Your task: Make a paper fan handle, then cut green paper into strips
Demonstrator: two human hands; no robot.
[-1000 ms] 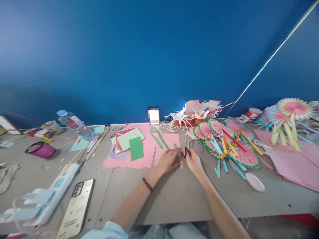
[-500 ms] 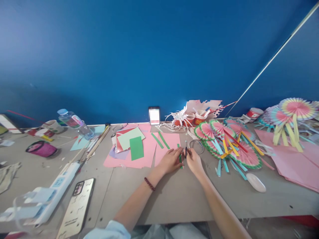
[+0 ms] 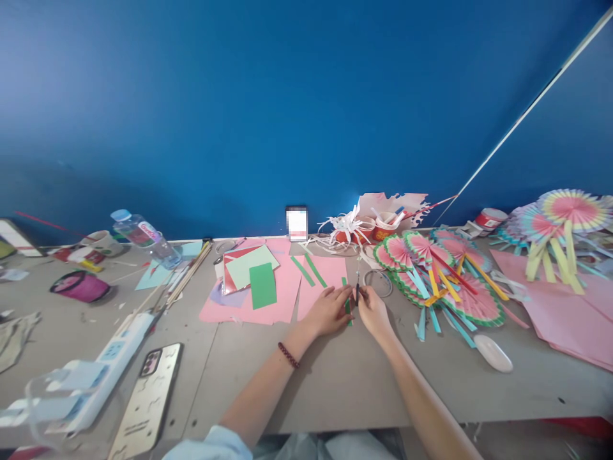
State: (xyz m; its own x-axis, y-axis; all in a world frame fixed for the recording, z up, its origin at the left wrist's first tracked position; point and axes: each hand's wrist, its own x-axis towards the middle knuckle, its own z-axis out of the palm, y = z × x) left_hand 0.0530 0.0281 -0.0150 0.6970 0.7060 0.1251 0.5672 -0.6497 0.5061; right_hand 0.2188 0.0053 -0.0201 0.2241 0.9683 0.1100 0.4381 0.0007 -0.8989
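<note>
On the grey table [image 3: 335, 393] before you, smooth and flat, lie two sheets of matte pink paper with a narrow slit between them; the right sheet [image 3: 330, 269] reaches to your hands. Across it rest two loose green strips [image 3: 315, 270], straight, thin and nearly parallel, and a third strip [image 3: 344, 281] passes beneath your left hand [image 3: 331, 310], showing at both its ends. On the left sheet [image 3: 287, 297] you have a plain green rectangle [image 3: 263, 285], which partly covers a pale green sheet [image 3: 243, 271]. To the right of your hands there is a slender grey ring [image 3: 382, 291], and beyond it pleated paper fans [image 3: 426, 248], pink with scalloped green edges. Your left forearm slants up from the lower left, a dark beaded bracelet [image 3: 288, 355] on its wrist; the palm faces down, the fingers are extended toward the right and lie over the strip, not closed around anything that I can see. Your right hand [image 3: 372, 311] comes from the lower right, its fingers bent and pinched on a slim dark tool [image 3: 357, 292], whose thin end points away from you. Both hands are just beside each other; whether the tool touches the strip, I cannot tell.
</note>
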